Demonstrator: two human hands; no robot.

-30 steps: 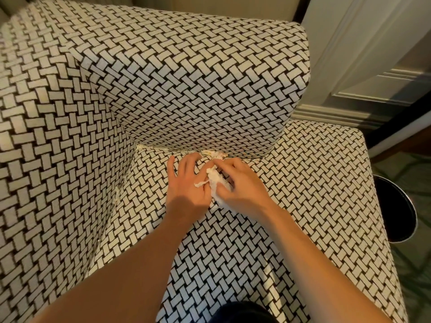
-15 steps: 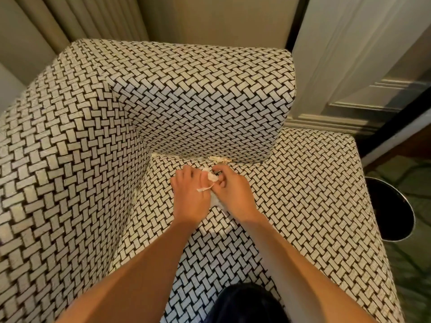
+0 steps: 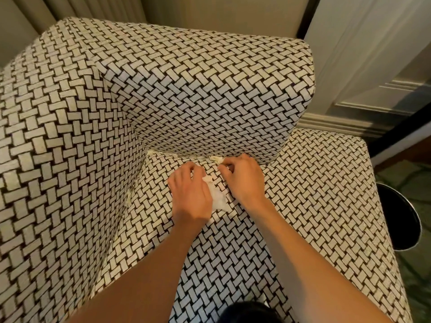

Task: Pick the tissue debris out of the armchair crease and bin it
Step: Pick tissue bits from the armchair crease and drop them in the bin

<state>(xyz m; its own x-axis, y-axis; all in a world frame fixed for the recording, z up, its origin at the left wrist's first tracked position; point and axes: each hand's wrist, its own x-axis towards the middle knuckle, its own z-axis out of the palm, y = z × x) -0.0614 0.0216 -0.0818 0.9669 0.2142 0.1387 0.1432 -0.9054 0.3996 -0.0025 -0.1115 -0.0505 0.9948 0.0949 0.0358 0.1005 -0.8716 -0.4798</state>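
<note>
Both my hands are on the seat of a black-and-white woven armchair [image 3: 314, 206], close to the crease under its arm. My left hand [image 3: 189, 194] holds a crumpled white tissue wad [image 3: 218, 198] that sticks out at its right side. My right hand [image 3: 242, 180] has curled fingers whose tips pinch a small tissue scrap [image 3: 216, 159] lying in the crease. A thin line of pale debris [image 3: 151, 152] shows at the crease's left corner, and more bits [image 3: 130, 194] sit in the side crease.
A round black bin [image 3: 401, 220] with a shiny rim stands on the floor right of the seat. Curtains hang behind the chair, and a white panelled door is at the upper right. The chair's arm and back wall in the seat on the far and left sides.
My right hand has left the wad and moved up to the scrap in the crease. My left hand now keeps the wad alone. The camera view has shifted slightly.
</note>
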